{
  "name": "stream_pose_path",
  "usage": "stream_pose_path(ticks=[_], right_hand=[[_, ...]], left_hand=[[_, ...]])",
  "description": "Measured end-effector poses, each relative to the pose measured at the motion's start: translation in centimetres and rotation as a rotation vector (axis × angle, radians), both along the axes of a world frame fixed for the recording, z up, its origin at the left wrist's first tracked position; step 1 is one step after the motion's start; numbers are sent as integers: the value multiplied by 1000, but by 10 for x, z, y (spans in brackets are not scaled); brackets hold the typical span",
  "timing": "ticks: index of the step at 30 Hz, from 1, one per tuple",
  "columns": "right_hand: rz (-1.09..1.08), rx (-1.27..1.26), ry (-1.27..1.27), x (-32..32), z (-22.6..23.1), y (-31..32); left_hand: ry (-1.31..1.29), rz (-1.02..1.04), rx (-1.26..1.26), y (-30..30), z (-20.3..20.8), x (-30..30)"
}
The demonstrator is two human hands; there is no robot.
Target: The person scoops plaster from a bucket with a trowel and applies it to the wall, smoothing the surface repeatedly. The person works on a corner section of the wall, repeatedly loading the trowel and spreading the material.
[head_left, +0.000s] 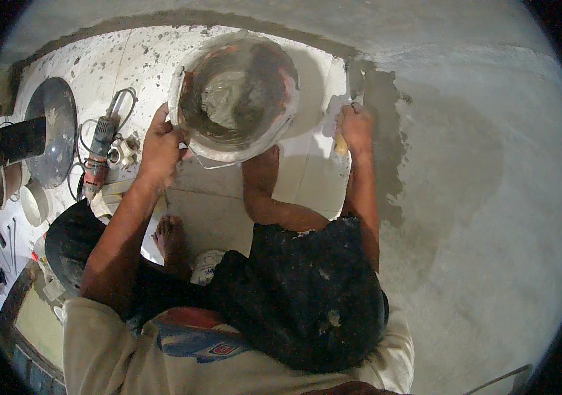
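Observation:
A round bucket (185,131) with a mortar-smeared rim stands tilted in front of me, its thin wire handle hanging at the near side. Wet grey mortar (228,99) lies inside it. My left hand (161,150) grips the bucket's left edge, its fingers partly hidden behind the rim. In my right hand (358,126) is a trowel (341,144), its yellowish handle showing below the fist. The trowel's metal blade points away from me, by a strip of damp mortar (381,131) along the foot of the grey wall (472,171).
On my left lie a corded power tool (101,141), a pale fitting (121,153) and a large dark round pan (53,131). A white tub (34,203) is nearer. Mortar spots speckle the pale tiled floor (96,62). My bare feet rest close to the bucket.

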State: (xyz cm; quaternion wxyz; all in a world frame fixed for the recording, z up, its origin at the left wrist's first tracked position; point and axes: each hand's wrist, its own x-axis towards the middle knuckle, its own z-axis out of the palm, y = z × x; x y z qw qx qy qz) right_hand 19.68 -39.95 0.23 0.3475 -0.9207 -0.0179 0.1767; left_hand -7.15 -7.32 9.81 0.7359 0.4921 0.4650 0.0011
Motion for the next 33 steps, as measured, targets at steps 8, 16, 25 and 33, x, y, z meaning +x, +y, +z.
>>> stream_pose_path(ticks=[8,16,25,33], right_hand=[[-129,132,88,4,-8,4],[60,6,32,-7,21,-9],[-395,779,440,-73,-35,17],[-788,1853,617,-25,-59,130]], left_hand=[[33,-15,21,5,-18,-5],[83,-89,115,6,-7,-1],[101,55,82,46,-33,-35],[12,56,-7,58,-34,-49]])
